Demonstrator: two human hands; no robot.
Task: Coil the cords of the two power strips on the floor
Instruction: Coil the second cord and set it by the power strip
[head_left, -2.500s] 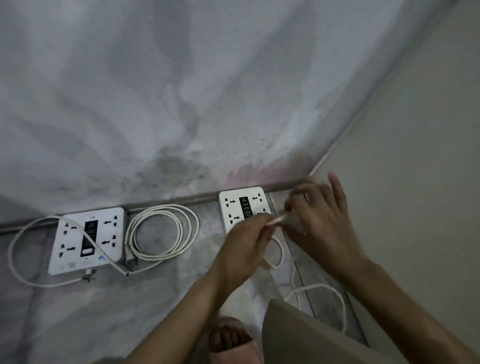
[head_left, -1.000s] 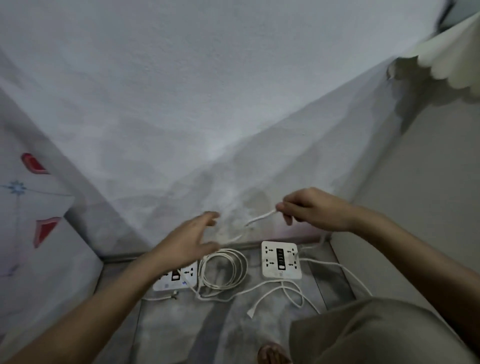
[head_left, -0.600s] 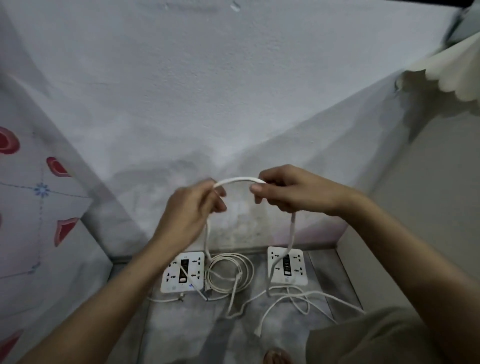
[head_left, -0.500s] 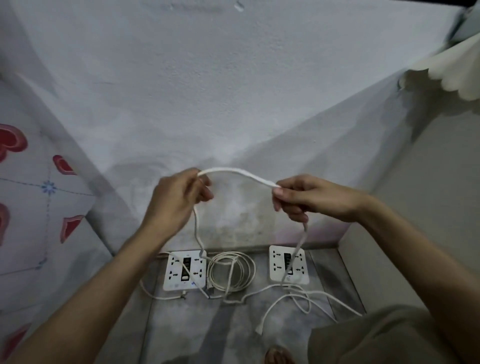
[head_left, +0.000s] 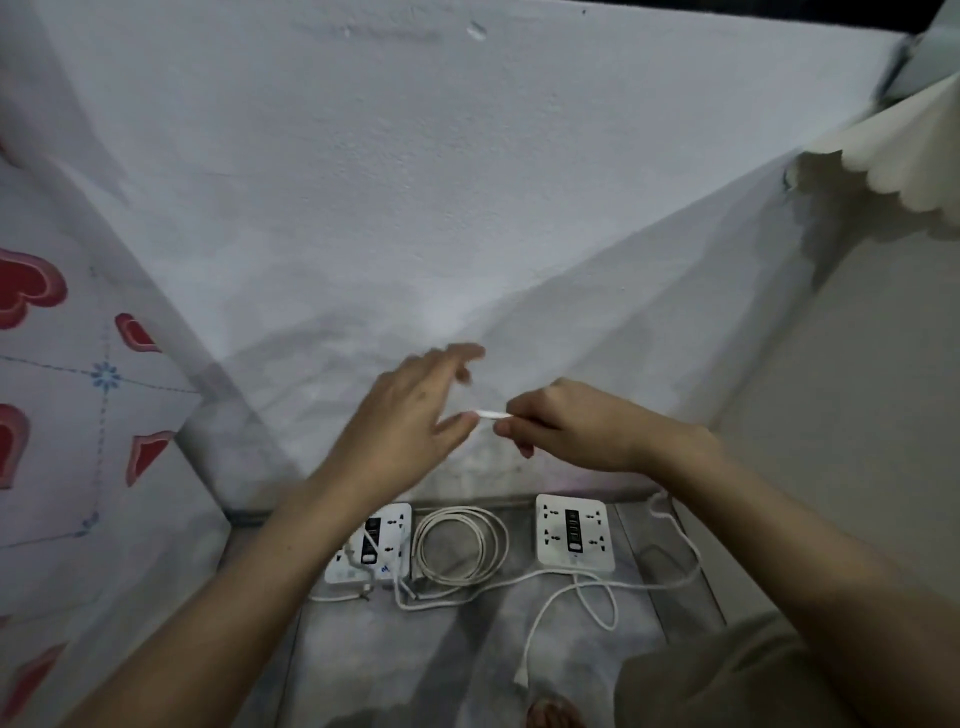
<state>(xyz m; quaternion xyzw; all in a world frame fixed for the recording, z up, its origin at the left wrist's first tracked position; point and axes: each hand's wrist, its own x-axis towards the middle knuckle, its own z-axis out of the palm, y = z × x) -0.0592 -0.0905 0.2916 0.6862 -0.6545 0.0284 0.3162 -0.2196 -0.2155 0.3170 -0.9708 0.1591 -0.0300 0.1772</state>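
The right hand (head_left: 576, 426) has its grip clamped on a short stretch of white cord (head_left: 492, 414), pinched at the fingertips, and the left hand (head_left: 410, 415), just beside it, has its grip apart, fingers spread and blurred, the thumb close to the cord's free tip. Below both hands, on the floor (head_left: 467, 660), the right power strip (head_left: 574, 530) lies against the wall (head_left: 415, 208) with loose cord (head_left: 582, 587) trailing in front of it. The left power strip (head_left: 371, 545) sits partly under the left forearm, touching a coiled cord (head_left: 462, 543) that rests between the two strips.
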